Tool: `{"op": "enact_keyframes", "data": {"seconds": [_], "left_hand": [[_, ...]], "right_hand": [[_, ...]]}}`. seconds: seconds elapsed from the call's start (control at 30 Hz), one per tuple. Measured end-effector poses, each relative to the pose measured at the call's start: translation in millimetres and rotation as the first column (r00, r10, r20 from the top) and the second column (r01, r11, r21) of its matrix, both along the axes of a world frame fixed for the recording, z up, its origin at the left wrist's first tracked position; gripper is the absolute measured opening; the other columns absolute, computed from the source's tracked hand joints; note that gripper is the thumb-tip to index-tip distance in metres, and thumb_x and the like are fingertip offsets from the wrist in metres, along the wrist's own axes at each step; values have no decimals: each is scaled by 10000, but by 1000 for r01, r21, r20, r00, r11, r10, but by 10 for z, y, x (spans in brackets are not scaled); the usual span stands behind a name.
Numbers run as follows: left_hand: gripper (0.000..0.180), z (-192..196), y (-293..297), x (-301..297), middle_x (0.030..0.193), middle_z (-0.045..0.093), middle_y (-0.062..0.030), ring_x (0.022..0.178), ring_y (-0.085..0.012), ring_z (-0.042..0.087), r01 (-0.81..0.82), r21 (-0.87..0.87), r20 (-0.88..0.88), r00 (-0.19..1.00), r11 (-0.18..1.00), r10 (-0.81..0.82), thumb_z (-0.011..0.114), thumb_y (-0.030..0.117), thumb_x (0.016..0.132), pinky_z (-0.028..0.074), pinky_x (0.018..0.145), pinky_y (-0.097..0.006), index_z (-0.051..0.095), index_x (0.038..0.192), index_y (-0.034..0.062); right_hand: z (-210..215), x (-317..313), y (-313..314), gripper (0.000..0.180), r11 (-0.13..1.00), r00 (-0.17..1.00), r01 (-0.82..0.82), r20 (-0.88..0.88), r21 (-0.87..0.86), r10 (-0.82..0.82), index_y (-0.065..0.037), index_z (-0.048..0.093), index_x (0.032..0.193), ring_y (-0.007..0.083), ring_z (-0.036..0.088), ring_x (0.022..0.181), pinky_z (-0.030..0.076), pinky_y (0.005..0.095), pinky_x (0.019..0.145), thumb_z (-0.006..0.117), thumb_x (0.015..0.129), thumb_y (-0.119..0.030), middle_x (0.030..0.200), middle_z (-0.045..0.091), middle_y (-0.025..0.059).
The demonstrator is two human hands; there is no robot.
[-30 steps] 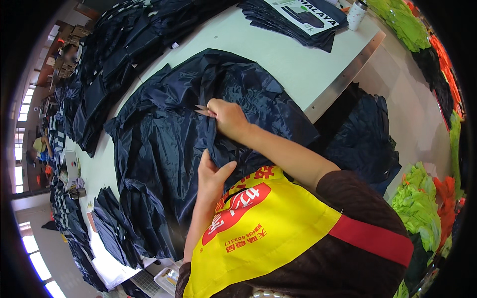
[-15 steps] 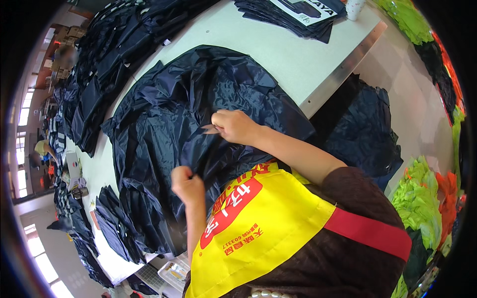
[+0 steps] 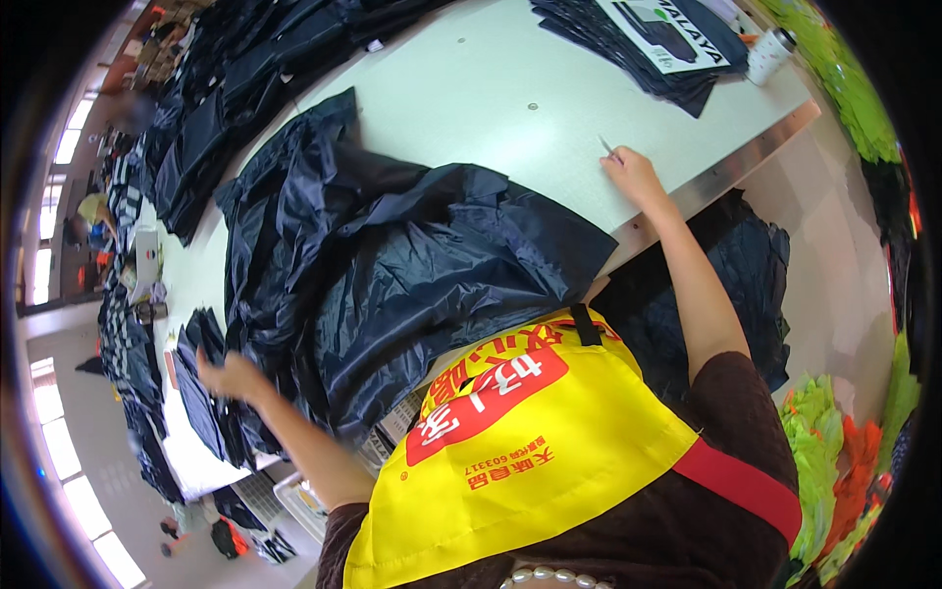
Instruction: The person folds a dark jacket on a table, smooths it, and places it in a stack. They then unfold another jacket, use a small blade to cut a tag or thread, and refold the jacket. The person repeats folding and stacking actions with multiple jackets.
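A dark navy shiny garment lies crumpled on the pale worktable in front of me. My right hand rests on the table near its front edge, to the right of the garment, pinching a small thin metal tool. My left hand reaches out to the left with fingers spread, at a stack of folded dark pieces beside the garment. I wear a yellow apron with a red patch.
More dark garments are piled along the table's far left. A folded dark stack with a printed sheet and a white cup sit at the far right. Dark fabric hangs below the table edge; green and orange cloth lies at right.
My right hand left the garment and moved right onto the bare table with the small tool. My left hand swung away from the garment toward the folded stack at left.
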State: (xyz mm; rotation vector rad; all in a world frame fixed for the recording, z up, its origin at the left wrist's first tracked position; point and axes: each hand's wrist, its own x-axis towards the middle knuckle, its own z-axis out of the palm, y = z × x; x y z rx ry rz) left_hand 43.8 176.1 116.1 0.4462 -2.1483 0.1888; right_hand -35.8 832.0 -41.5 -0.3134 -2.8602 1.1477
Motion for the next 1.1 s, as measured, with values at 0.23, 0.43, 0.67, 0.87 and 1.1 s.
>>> {"op": "enact_keyframes", "data": {"seconds": [0.23, 0.43, 0.67, 0.87, 1.1], "left_hand": [[775, -539, 3128, -405, 1273, 491, -216, 1072, -312, 557, -481, 854, 120, 554, -198, -824, 509, 601, 835, 480, 849, -443, 429, 1304, -11], [178, -571, 3249, -463, 905, 648, -109, 802, -236, 633, -106, 679, -200, 925, -726, -322, 622, 132, 808, 533, 736, -362, 626, 936, 9], [392, -379, 1997, -658, 1087, 621, -196, 967, -334, 615, 155, 383, -596, 795, -911, -115, 501, 250, 895, 473, 914, -449, 540, 1133, -58], [434, -413, 1837, -441, 1156, 589, -198, 1027, -347, 585, 194, 243, -638, 770, -950, -5, 505, 267, 892, 437, 950, -471, 512, 1192, -46], [443, -544, 1707, -223, 1158, 594, -190, 1028, -351, 586, 165, 128, -666, 745, -978, 39, 498, 283, 894, 422, 967, -477, 513, 1204, -34]], "right_hand": [[226, 173, -1197, 241, 510, 885, 80, 296, -856, 359, -43, 557, 932, 124, 592, 704, 425, 231, 515, 544, 899, -282, 785, 595, 38], [872, 546, -1414, 232, -81, 862, 308, 242, -948, 446, -62, 534, 1013, 134, 591, 676, 410, 212, 497, 493, 943, -280, 950, 641, 101], [258, -288, -236, 424, 968, 994, 30, -107, 251, -3, 8, 533, 1145, 277, 609, 881, 482, 384, 780, 593, 865, -304, 1015, 626, 168], [167, -583, -546, 454, 876, 784, -110, -501, 470, 367, -7, 534, 1187, 285, 589, 981, 469, 362, 846, 596, 863, -320, 1088, 608, 167], [1235, 41, -2217, 235, 382, 670, -288, 99, -878, 735, -23, 642, 1004, 94, 577, 837, 463, 239, 737, 611, 864, -208, 926, 649, 46]]}}
